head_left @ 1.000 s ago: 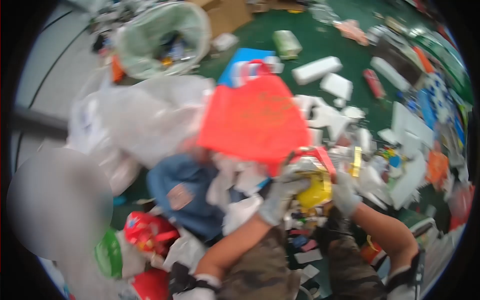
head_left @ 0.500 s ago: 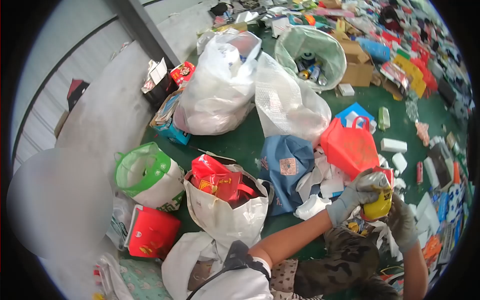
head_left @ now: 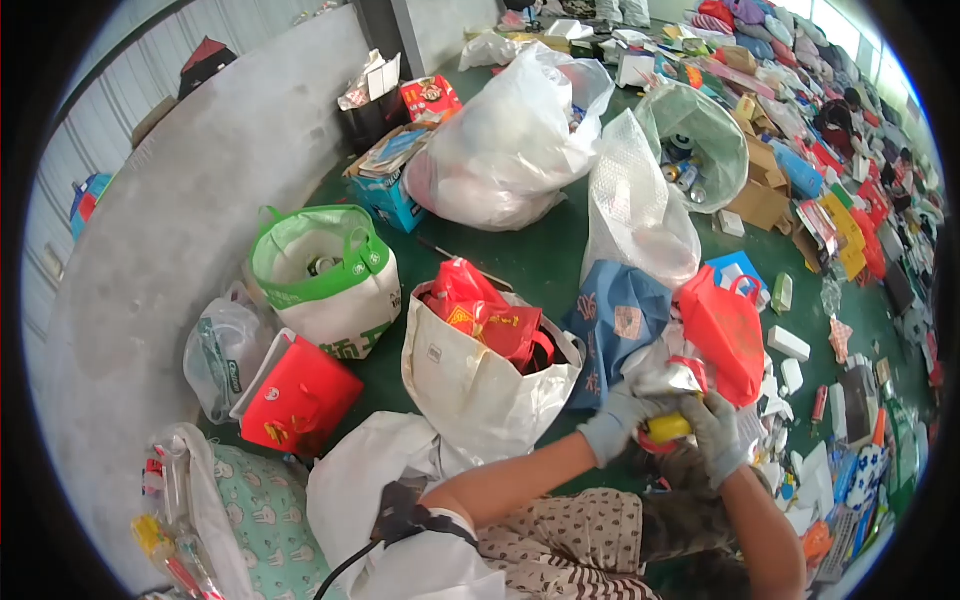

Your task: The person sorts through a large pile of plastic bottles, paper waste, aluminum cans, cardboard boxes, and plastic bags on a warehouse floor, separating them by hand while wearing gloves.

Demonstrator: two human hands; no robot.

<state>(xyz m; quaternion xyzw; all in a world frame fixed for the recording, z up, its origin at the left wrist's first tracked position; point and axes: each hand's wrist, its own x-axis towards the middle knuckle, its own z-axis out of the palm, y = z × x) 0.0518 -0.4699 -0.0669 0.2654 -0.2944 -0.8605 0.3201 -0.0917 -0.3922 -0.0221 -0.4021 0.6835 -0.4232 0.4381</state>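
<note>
Both my hands wear grey work gloves. My left hand [head_left: 628,412] grips one side of a small yellow, red and silver package [head_left: 668,428]; whether it is a pouch or a can is not clear. On its other side my right hand [head_left: 718,435] has its fingers closed around the package. Just beyond the hands lies a red fabric bag [head_left: 722,335], with a blue fabric bag [head_left: 622,315] to its left. Left of my left hand stands a cream bag [head_left: 480,385] holding red bags [head_left: 495,325].
A green-and-white bag [head_left: 345,290] and a red box [head_left: 300,395] stand to the left. Farther back are a large white plastic sack [head_left: 510,150] and a pale green sack [head_left: 715,140] with cans inside. Mixed waste [head_left: 860,240] piles up on the right.
The view has turned, showing more of the left wall. Both hands have moved lower and closer to the body with the package, which is now more covered by the gloves.
</note>
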